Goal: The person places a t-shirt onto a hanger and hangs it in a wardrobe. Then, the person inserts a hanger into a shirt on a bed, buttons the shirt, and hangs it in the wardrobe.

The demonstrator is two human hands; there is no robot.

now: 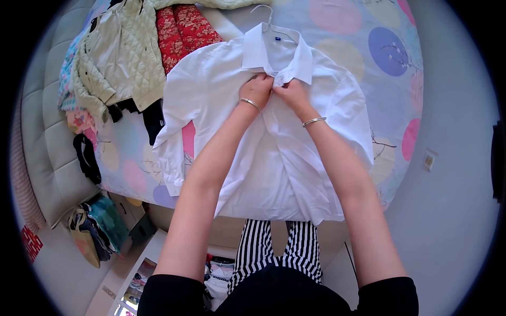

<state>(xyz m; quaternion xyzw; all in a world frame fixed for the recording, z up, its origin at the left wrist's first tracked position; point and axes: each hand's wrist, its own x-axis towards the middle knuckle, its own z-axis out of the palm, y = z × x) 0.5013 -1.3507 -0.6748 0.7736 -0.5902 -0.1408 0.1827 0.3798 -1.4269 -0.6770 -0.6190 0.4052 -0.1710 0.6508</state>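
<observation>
A white collared shirt (pixel 221 100) lies face up on the bed, its sleeves spread to both sides and its lower hem hanging toward me. A hanger (pixel 269 16) sits inside its collar, with the hook pointing away from me. Just below the collar, my left hand (pixel 258 88) pinches the shirt's front edge. Close beside it, my right hand (pixel 293 95) grips the other front edge, fingers closed on the cloth. Any button between the fingertips is too small or hidden to make out.
A pale quilted jacket (pixel 124 58) and a red floral garment (pixel 184 31) lie on the patterned bedspread (pixel 390 100) at the upper left. The padded headboard (pixel 45 131) borders the left side. Bags (pixel 100 226) stand at the lower left. An open drawer (pixel 142 263) holds clothes near my legs.
</observation>
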